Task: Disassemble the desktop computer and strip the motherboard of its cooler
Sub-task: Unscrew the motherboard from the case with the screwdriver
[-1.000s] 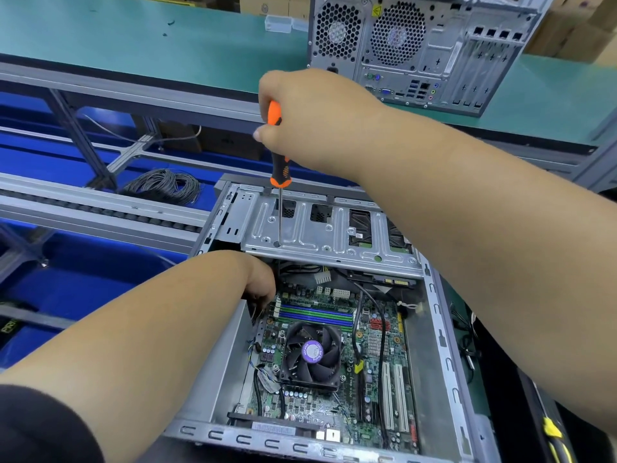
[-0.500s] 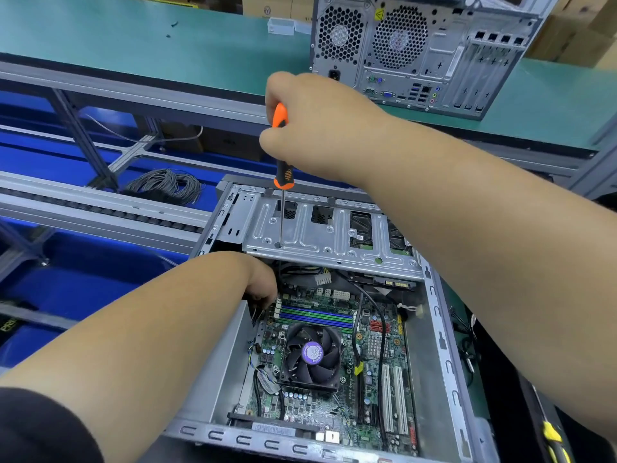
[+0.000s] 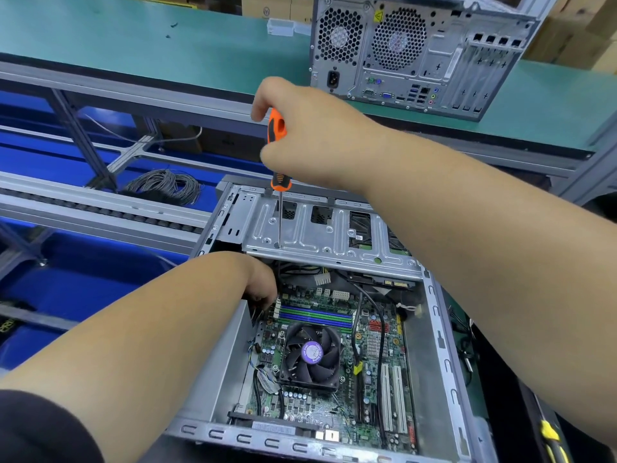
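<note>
An open desktop case (image 3: 437,332) lies on its side in front of me. Its motherboard (image 3: 377,359) carries a black cooler fan (image 3: 312,354) with a purple label. My right hand (image 3: 310,132) grips an orange and black screwdriver (image 3: 277,145) held upright, its tip set on a screw near the front left of the silver drive cage (image 3: 320,238). My left hand (image 3: 258,279) reaches into the case under the cage's left corner; its fingers are hidden there.
A second closed tower (image 3: 417,51) stands on the green bench (image 3: 133,41) behind. A grey cable coil (image 3: 163,187) lies on the blue lower shelf at left. A roller rail (image 3: 100,208) runs across the left. A yellow-handled tool (image 3: 551,439) sits at the bottom right.
The right hand and screwdriver have shifted slightly while the tip stays on the cage screw. The left hand stays inside the case.
</note>
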